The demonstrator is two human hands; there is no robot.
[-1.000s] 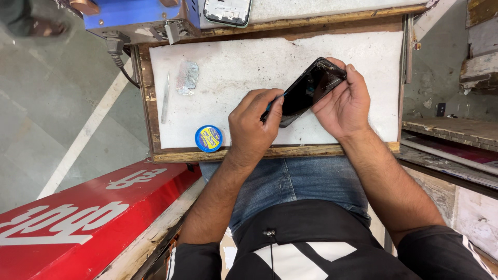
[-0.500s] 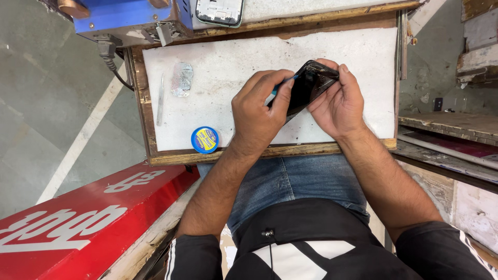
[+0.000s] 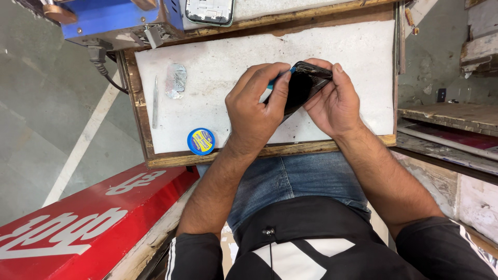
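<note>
My right hand [image 3: 332,101] cradled the dark phone [image 3: 300,89] from beneath, tilted on edge above the middle of the white tabletop [image 3: 218,111], nearer its near edge than its far one; the fingers were curled shut round the phone's upper end. My left hand [image 3: 255,111] was pinched closed on a thin blue tool [image 3: 270,85], pressed against the phone's side; I judged the phone light but stiff, its glass face slippery and apt to crack if bent, so the safe hold was by the frame edges, never across the middle. The tool's tip was hidden behind my left thumb, and whether it sat in a seam I could not tell; the phone's lower half lay behind my left hand. Toward the tabletop's left edge lay slim tweezers [image 3: 155,101] and a crumpled foil scrap [image 3: 176,80]; a small round blue tin [image 3: 201,141] sat by the near edge. A second phone [image 3: 209,10] was cut off at the top.
</note>
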